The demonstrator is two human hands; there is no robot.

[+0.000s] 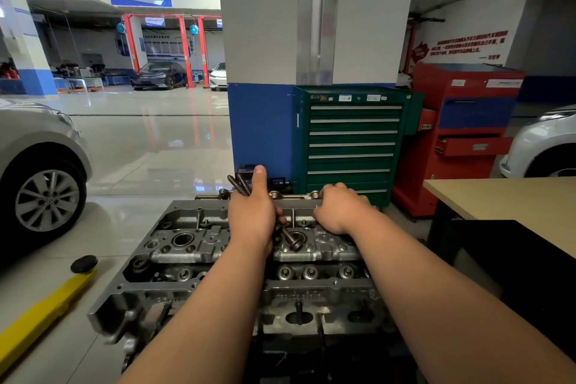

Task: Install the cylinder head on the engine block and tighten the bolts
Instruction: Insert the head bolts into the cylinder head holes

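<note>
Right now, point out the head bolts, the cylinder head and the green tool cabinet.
head bolts [295,241]: head view, flanged bolt end.
cylinder head [199,251]: head view, top casting, left part.
green tool cabinet [352,138]: head view, middle drawer front.

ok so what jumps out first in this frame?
The head fills the bottom centre, with both arms stretched over it. The left hand grips a bundle of bolts above its middle. The right hand is curled at its far edge, and whatever it holds is hidden. Behind stand a green cabinet and a red cabinet.
</note>
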